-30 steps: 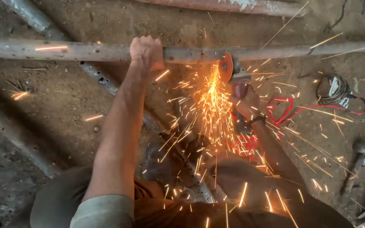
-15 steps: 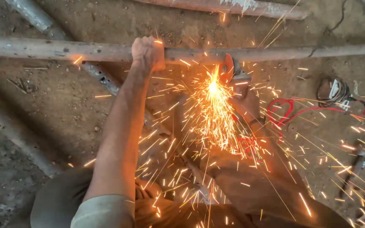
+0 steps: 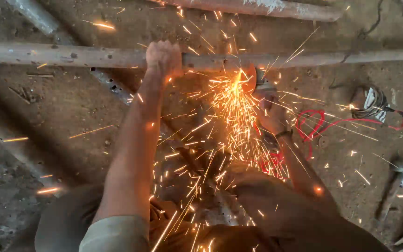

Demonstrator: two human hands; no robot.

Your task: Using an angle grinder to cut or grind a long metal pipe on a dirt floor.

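Left hand (image 3: 163, 57): closed around the long pipe (image 3: 71, 55), arm stretched straight out.
Right hand (image 3: 271, 116): wrapped on the grinder (image 3: 257, 86) body, fingers mostly hidden behind sparks.
Pipe: lying crosswise over the dirt floor (image 3: 71, 112), rusty, running edge to edge.
Grinder: disc touching the pipe just right of the left hand.
Sparks (image 3: 232, 112): fanning down toward the legs (dense, orange).
Red cable (image 3: 323, 123): looped on the floor right of the grinder.
Hammer (image 3: 395, 184): lower right, well apart.
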